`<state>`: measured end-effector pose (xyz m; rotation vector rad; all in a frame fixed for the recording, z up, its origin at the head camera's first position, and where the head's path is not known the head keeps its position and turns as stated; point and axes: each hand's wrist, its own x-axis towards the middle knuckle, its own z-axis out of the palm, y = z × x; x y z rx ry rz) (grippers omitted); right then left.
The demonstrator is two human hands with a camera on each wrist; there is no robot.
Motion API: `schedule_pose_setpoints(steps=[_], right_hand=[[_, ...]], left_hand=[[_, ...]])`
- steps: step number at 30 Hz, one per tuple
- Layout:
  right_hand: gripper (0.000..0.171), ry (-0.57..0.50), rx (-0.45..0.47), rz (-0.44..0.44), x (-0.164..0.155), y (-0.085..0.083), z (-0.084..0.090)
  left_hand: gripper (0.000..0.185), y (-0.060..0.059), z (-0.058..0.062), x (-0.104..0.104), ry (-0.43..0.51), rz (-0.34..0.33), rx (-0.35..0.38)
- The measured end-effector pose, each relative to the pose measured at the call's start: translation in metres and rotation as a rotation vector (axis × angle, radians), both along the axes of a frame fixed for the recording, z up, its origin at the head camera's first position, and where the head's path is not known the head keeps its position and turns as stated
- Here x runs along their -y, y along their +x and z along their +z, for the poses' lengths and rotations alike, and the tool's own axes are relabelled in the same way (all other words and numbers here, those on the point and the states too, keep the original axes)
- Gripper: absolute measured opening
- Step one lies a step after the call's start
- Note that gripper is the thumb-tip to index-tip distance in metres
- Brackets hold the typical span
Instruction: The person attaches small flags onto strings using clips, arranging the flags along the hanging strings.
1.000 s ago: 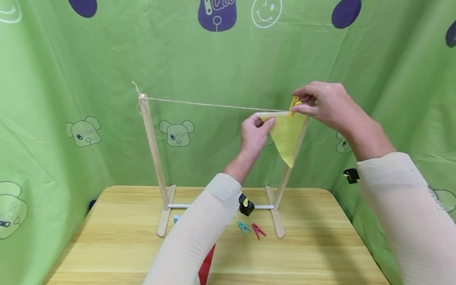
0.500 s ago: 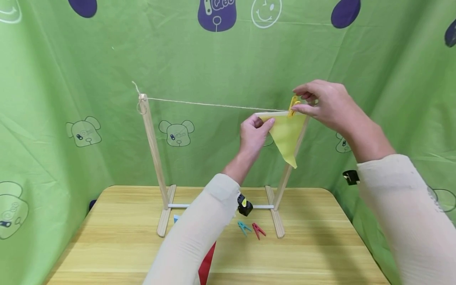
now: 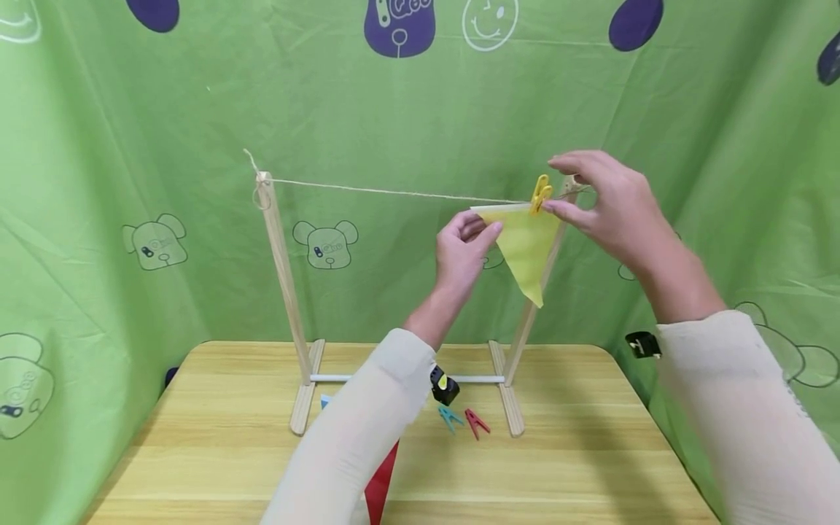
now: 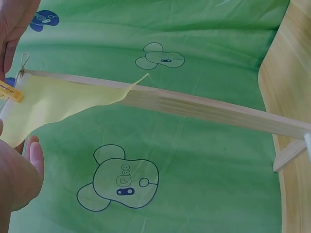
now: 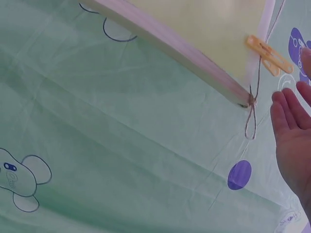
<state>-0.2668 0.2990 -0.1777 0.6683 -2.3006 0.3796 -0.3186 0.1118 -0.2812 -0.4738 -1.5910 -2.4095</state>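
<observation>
A yellow triangular pennant (image 3: 525, 244) hangs point down from the string (image 3: 394, 192), near the right post. Its upper left corner is pinched by my left hand (image 3: 459, 251), thumb in front. In the left wrist view that hand (image 4: 19, 174) is partly cut off and its grip is hard to see. A yellow clothespin (image 3: 541, 195) clips the pennant's white top edge near the right end of the string. Beside it my right hand (image 3: 610, 208) has thumb and fingers spread apart, the thumb tip close to the clothespin. The right wrist view shows a gap between fingers and clothespin (image 5: 269, 54).
Two wooden posts, left (image 3: 282, 277) and right (image 3: 525, 335), stand on feet joined by a white rod (image 3: 482, 379). A teal clothespin (image 3: 450, 418) and a red clothespin (image 3: 477, 423) lie on the table (image 3: 558, 474). A red pennant (image 3: 380, 485) is partly under my left sleeve.
My right hand has let go of the yellow clothespin and spread its fingers to the right. The clothespin stays on the pennant and string. My left hand has shifted slightly left and down.
</observation>
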Motion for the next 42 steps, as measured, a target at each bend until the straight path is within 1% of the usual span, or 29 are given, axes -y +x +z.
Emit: schedule_pose_setpoints(steps=[4,8,11,15,20,24,27,31,36,42], right_hand=[[0.065,-0.026,-0.029,0.014,-0.001,0.003,-0.010],[0.076,-0.052,-0.057,0.030,-0.002,0.006,-0.021],[0.083,-0.075,-0.045,0.034,-0.003,0.009,-0.029],[0.089,-0.107,-0.028,0.040,0.000,0.015,-0.039],[0.095,-0.148,-0.024,0.042,0.003,0.024,-0.052],[0.098,-0.177,-0.053,0.062,0.004,0.032,-0.066],[0.099,-0.196,-0.076,0.071,0.004,0.036,-0.077],[0.099,-0.260,-0.055,0.075,0.007,0.041,-0.094],[0.099,-0.356,-0.012,0.067,0.011,0.049,-0.116],[0.103,-0.386,-0.053,0.093,0.015,0.052,-0.138]], left_hand=[[0.044,0.002,-0.004,0.004,0.022,-0.003,-0.008],[0.049,0.004,-0.009,0.008,0.068,-0.024,-0.011],[0.051,0.007,-0.014,0.013,0.098,-0.032,-0.013],[0.054,0.010,-0.021,0.021,0.102,-0.032,-0.007],[0.054,0.015,-0.029,0.032,0.087,-0.025,0.004],[0.054,0.019,-0.036,0.040,0.064,-0.020,0.014],[0.054,0.023,-0.041,0.047,0.046,-0.014,0.006],[0.053,0.028,-0.049,0.057,0.027,-0.003,-0.006],[0.052,0.035,-0.059,0.069,0.024,-0.002,0.002],[0.052,0.041,-0.073,0.085,-0.003,0.006,0.004]])
